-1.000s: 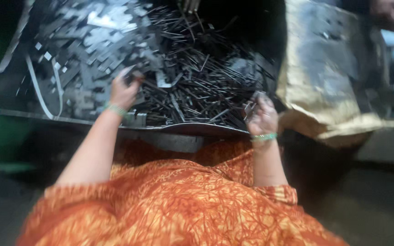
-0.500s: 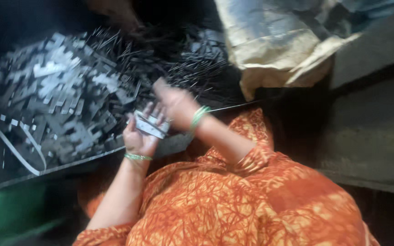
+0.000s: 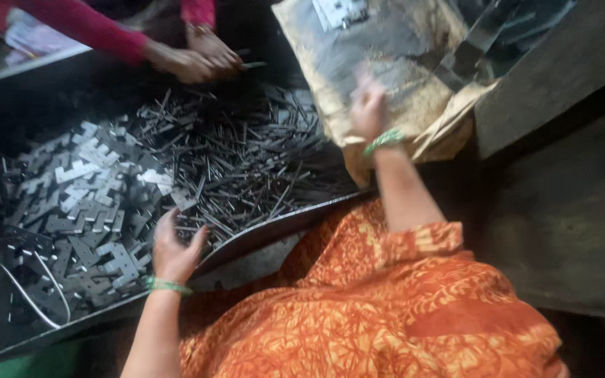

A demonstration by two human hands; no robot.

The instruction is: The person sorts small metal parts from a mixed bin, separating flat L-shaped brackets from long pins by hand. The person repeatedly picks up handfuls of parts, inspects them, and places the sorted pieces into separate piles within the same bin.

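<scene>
Dark tray [image 3: 281, 225] heaped with flat notched metal plates [image 3: 85, 203] and thin rods [image 3: 246, 157], left hand [image 3: 171, 252] spread open, empty, hovering over plates, right hand [image 3: 367, 108] blurry at tan sack [image 3: 414, 84], grip unclear.

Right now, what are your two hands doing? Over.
Left hand open, fingers spread over flat metal plates in tray. Right hand blurred, over tan sack; grip unclear. Another person's hands at thin metal rods, far side.

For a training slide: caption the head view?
Left hand open over flat metal pieces in tray; right hand at sack.
</scene>
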